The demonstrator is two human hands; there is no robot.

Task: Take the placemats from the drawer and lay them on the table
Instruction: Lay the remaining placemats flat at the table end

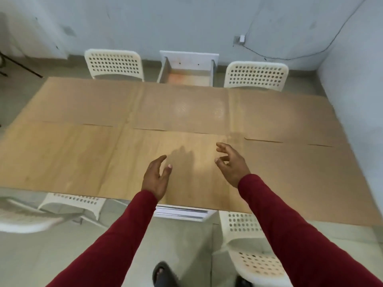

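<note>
Tan placemats cover nearly the whole table (352, 221), laid edge to edge in two rows, three in the far row and three in the near row. They are flat rectangles with a faint woven texture; a pale sheen shows on the far middle placemat (184, 106). Thin dark gaps mark some of the seams between the rows.

The near middle placemat (165, 141) lies under both hands. The left hand (156, 177) hovers over its near part, fingers straight and loose, holding nothing. The right hand (231, 162) is beside it to the right, fingers spread and slightly curled, also holding nothing. Both arms wear dark red sleeves (290, 224).

At the far side of the table a white drawer (165, 69) stands pulled out, its bottom bare with an orange stain. White chairs with perforated backs flank it, the left chair (114, 63) and the right chair (256, 76). More white chairs stand at the near edge.
</note>
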